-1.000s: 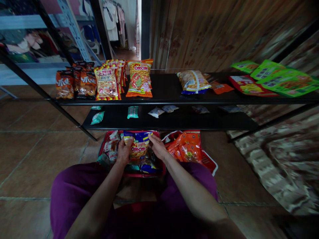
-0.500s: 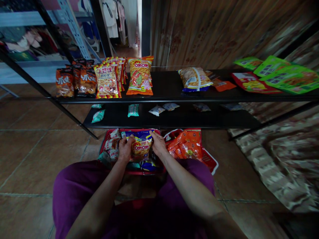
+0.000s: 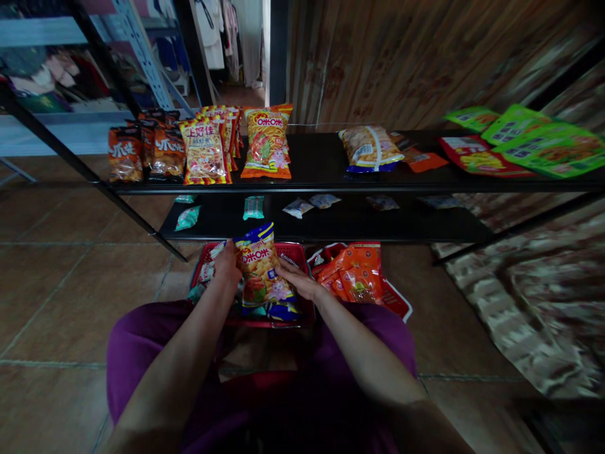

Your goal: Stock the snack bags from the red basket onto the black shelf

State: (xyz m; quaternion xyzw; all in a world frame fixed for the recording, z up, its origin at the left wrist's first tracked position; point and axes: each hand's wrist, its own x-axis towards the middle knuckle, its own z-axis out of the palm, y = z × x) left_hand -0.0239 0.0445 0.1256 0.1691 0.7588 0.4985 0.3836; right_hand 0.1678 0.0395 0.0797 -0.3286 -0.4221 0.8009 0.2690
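Both hands held a snack bag [image 3: 261, 271] upright over the red basket [image 3: 297, 252] on the floor; the left hand [image 3: 227, 268] was closed on its left edge, the right hand [image 3: 295, 282] on its lower right side; orange packets [image 3: 354, 274] lay just beside the basket's right edge, below the black shelf [image 3: 331, 221].

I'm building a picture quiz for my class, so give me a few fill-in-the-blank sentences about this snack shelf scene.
1. Both hands, left hand and right hand, hold one snack ____.
2. The held packet is above a ____ basket on the floor.
3. The green packets lie on the ____ shelf.

Missing words: packet; red; upper
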